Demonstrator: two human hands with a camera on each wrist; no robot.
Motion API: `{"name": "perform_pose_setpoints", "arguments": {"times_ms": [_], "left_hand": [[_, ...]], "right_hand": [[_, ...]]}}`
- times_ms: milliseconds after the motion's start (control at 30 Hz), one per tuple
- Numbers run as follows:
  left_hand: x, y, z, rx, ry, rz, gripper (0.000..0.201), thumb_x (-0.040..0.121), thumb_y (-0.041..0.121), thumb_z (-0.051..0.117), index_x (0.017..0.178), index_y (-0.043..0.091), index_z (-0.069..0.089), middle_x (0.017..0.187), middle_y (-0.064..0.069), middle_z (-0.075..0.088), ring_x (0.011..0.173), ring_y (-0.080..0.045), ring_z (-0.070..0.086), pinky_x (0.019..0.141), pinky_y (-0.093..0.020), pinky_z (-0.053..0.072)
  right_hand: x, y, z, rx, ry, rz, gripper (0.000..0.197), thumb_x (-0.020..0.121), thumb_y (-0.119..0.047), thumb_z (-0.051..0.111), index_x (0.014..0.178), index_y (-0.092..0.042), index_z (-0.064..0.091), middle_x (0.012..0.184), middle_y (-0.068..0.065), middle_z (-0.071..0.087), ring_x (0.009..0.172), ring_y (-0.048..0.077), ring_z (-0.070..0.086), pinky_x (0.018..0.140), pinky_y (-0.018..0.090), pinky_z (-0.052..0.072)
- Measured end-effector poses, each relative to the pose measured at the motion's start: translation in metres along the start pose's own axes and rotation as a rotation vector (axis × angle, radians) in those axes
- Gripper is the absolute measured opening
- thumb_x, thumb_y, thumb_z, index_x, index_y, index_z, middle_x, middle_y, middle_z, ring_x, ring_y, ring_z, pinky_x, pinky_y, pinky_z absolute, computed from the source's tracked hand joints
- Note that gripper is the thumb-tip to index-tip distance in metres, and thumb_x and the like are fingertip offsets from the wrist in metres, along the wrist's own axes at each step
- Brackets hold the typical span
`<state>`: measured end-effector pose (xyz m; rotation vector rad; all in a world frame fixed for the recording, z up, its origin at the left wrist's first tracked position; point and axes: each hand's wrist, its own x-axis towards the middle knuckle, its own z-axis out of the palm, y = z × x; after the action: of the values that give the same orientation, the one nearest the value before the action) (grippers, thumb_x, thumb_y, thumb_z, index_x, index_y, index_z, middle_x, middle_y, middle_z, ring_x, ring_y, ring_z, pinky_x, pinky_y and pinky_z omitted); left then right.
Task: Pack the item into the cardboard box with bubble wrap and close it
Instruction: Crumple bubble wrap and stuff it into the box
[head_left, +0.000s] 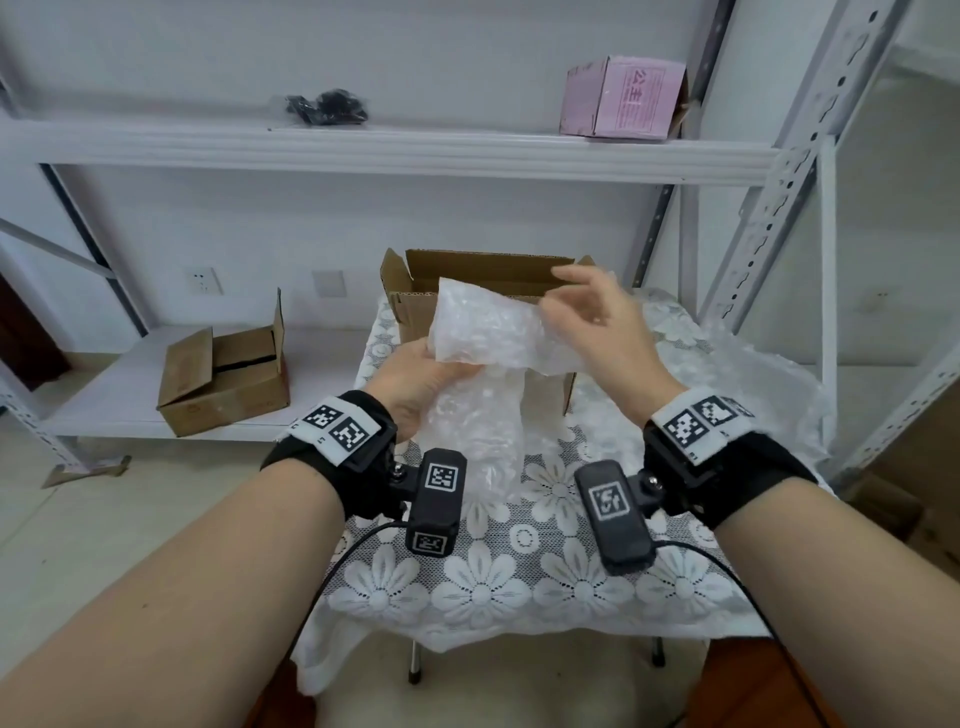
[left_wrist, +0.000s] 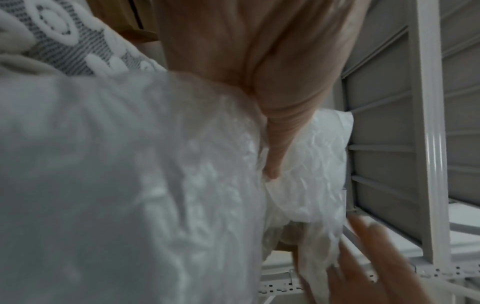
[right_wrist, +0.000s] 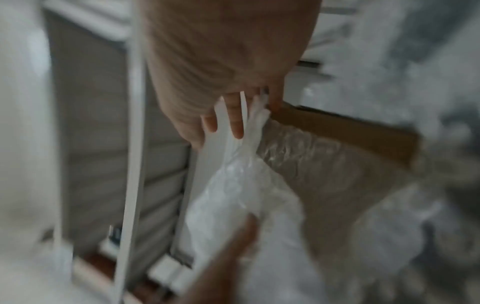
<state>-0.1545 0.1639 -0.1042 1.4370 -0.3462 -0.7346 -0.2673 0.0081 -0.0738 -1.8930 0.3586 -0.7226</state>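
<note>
Both hands are holding a sheet of bubble wrap (head_left: 483, 338) in the air, just in front of the open box (head_left: 415, 306), which is standing on the lace-covered surface (head_left: 519, 582). The left hand (head_left: 415, 379) is gripping the wrap's left edge, its thumb lying on top and its fingers (left_wrist: 275, 156) curling underneath. The right hand (head_left: 597, 322) is pinching the wrap's upper right end between thumb and fingers (right_wrist: 236, 123), while the remaining fingers are spreading loosely above it. The wrap is stretching between the two hands and folding downward, with its lower part hanging toward the surface near the left wrist. Whether anything is lying inside the wrap cannot be told; it is looking cloudy and the wrist views are blurring. The box's flaps are standing up, and its inside is hiding behind the wrap. More loose wrap (head_left: 753, 384) is lying on the surface's right side, beside the box. A second, smaller carton (head_left: 223, 384) is sitting on the low shelf (head_left: 322, 353) to the left, and a pink carton (head_left: 623, 98) is resting on the upper shelf (head_left: 415, 150), well apart from a dark bundle (head_left: 327, 109).
</note>
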Motion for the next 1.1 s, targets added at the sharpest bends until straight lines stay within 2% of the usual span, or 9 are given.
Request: {"name": "perform_pose_setpoints", "arguments": {"times_ms": [167, 300, 433, 533, 633, 700, 833, 967, 1100], "left_hand": [[0.003, 0.002, 0.003, 0.102, -0.036, 0.106, 0.035, 0.076, 0.010, 0.078, 0.109, 0.006, 0.067, 0.101, -0.013, 0.073, 0.093, -0.028, 0.071, 0.081, -0.039, 0.057], [0.003, -0.003, 0.003, 0.150, -0.011, 0.161, 0.020, 0.074, 0.006, 0.078, 0.093, 0.005, 0.071, 0.085, -0.010, 0.075, 0.071, -0.018, 0.071, 0.062, -0.028, 0.057], [0.005, -0.005, 0.000, 0.168, 0.016, 0.162, 0.013, 0.076, 0.000, 0.074, 0.083, 0.010, 0.071, 0.074, -0.003, 0.074, 0.066, -0.014, 0.069, 0.062, -0.025, 0.058], [0.009, -0.007, -0.001, 0.139, 0.038, 0.134, 0.026, 0.075, 0.002, 0.076, 0.100, 0.005, 0.069, 0.092, -0.013, 0.074, 0.078, -0.022, 0.069, 0.068, -0.031, 0.058], [0.008, -0.010, -0.002, 0.138, 0.013, 0.104, 0.045, 0.068, 0.008, 0.083, 0.110, 0.008, 0.067, 0.103, -0.014, 0.072, 0.092, -0.027, 0.068, 0.083, -0.039, 0.056], [0.006, -0.011, -0.006, 0.147, -0.072, 0.039, 0.049, 0.067, 0.010, 0.082, 0.112, 0.010, 0.066, 0.107, -0.014, 0.072, 0.102, -0.031, 0.067, 0.091, -0.045, 0.052], [0.000, -0.014, -0.010, 0.068, -0.098, -0.086, 0.036, 0.079, 0.005, 0.071, 0.113, 0.000, 0.062, 0.108, -0.020, 0.070, 0.099, -0.035, 0.066, 0.089, -0.046, 0.053], [-0.003, -0.013, 0.002, 0.065, -0.079, -0.074, 0.015, 0.087, 0.005, 0.064, 0.101, -0.002, 0.063, 0.102, -0.019, 0.071, 0.088, -0.030, 0.071, 0.081, -0.046, 0.057], [-0.002, -0.015, 0.015, 0.029, -0.091, -0.024, 0.017, 0.086, -0.002, 0.061, 0.104, -0.003, 0.063, 0.100, -0.018, 0.072, 0.088, -0.031, 0.071, 0.079, -0.042, 0.058]], "right_hand": [[0.000, -0.009, 0.012, -0.592, -0.205, -0.270, 0.091, 0.072, -0.045, 0.075, 0.147, -0.034, 0.025, 0.127, -0.001, 0.051, 0.118, 0.015, 0.044, 0.103, 0.034, 0.036], [0.001, -0.015, 0.008, -0.651, -0.316, -0.237, 0.106, 0.063, -0.048, 0.081, 0.148, -0.036, 0.020, 0.133, 0.001, 0.037, 0.123, 0.015, 0.031, 0.107, 0.035, 0.030], [0.002, -0.018, 0.008, -0.434, -0.319, -0.140, 0.095, 0.062, -0.045, 0.083, 0.143, -0.034, 0.034, 0.129, -0.006, 0.044, 0.126, 0.012, 0.036, 0.106, 0.032, 0.032], [0.004, -0.015, 0.011, -0.657, -0.262, -0.204, 0.081, 0.065, -0.037, 0.083, 0.135, -0.026, 0.044, 0.115, -0.007, 0.052, 0.111, 0.013, 0.047, 0.096, 0.033, 0.042], [0.005, -0.009, 0.015, -0.788, -0.219, -0.269, 0.038, 0.069, -0.040, 0.080, 0.094, -0.024, 0.057, 0.093, -0.008, 0.052, 0.091, 0.014, 0.050, 0.075, 0.028, 0.038], [0.007, -0.003, 0.015, -0.765, -0.160, -0.280, 0.033, 0.073, -0.039, 0.078, 0.082, -0.023, 0.051, 0.087, -0.007, 0.046, 0.083, 0.013, 0.044, 0.068, 0.025, 0.031], [0.007, 0.005, 0.013, -0.757, -0.077, -0.381, 0.024, 0.080, -0.021, 0.069, 0.078, -0.018, 0.045, 0.105, 0.002, 0.050, 0.096, 0.019, 0.046, 0.071, 0.024, 0.034], [0.001, 0.014, 0.026, -0.796, -0.077, -0.449, 0.008, 0.084, -0.010, 0.063, 0.091, -0.011, 0.058, 0.124, 0.004, 0.055, 0.109, 0.021, 0.051, 0.076, 0.024, 0.036], [-0.006, 0.016, 0.037, -0.845, -0.030, -0.456, 0.026, 0.081, -0.009, 0.063, 0.106, -0.004, 0.060, 0.124, 0.010, 0.058, 0.108, 0.028, 0.054, 0.083, 0.037, 0.049]]}}
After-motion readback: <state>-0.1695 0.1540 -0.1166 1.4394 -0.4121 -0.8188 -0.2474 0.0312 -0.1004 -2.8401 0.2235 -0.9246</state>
